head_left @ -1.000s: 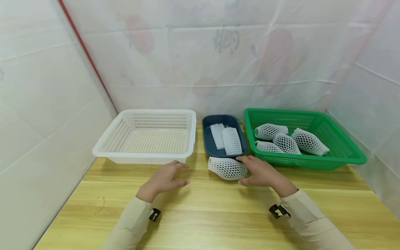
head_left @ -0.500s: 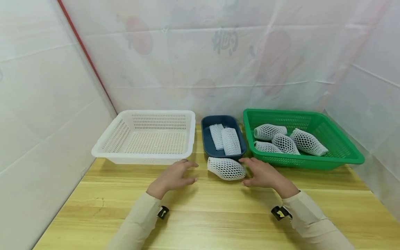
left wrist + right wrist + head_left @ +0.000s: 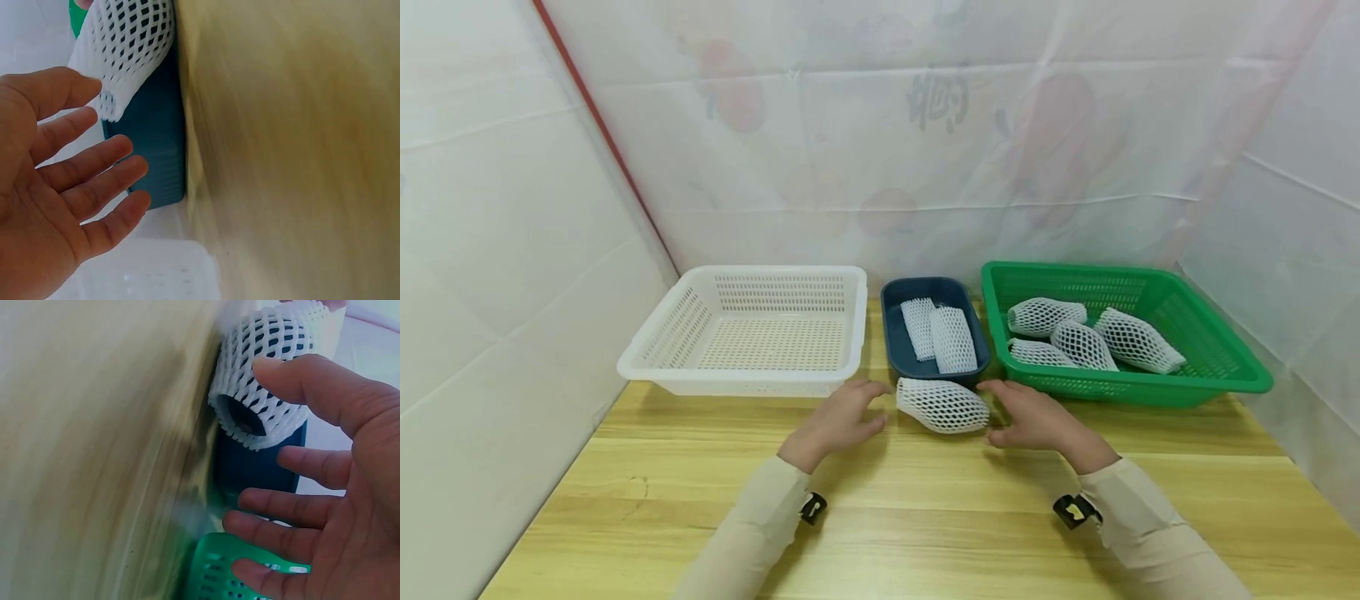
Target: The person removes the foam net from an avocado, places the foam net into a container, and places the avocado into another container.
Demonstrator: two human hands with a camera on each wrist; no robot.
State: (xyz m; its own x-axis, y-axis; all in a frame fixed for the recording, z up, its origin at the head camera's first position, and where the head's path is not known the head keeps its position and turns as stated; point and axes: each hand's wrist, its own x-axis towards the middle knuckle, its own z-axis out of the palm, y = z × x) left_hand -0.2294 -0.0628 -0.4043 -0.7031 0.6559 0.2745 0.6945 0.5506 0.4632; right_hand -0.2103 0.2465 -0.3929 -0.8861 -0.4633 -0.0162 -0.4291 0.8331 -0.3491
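A white foam-net sleeve with something dark inside [image 3: 943, 406] lies on the table in front of the dark blue tray [image 3: 895, 350]. The left hand [image 3: 838, 421] is spread just left of the sleeve [image 3: 134, 37], a small gap between them in the head view. At the sleeve's right end is the right hand [image 3: 1037, 423], its fingers apart and gripping nothing; whether it touches the net cannot be told. In the right wrist view the sleeve [image 3: 269, 375] shows its open end near the thumb of the right hand [image 3: 337, 506].
Two flat white net sleeves [image 3: 953, 340] lie in the blue tray. At the left stands a white basket [image 3: 741, 380] with nothing in it. A green basket [image 3: 1217, 385] at the right holds several netted items [image 3: 1138, 340]. White sheeting [image 3: 820, 150] hangs behind and at both sides.
The left hand has moved right, from near the white basket's front corner to beside the sleeve's left end. The right hand has drawn back slightly from the sleeve, which stays in place.
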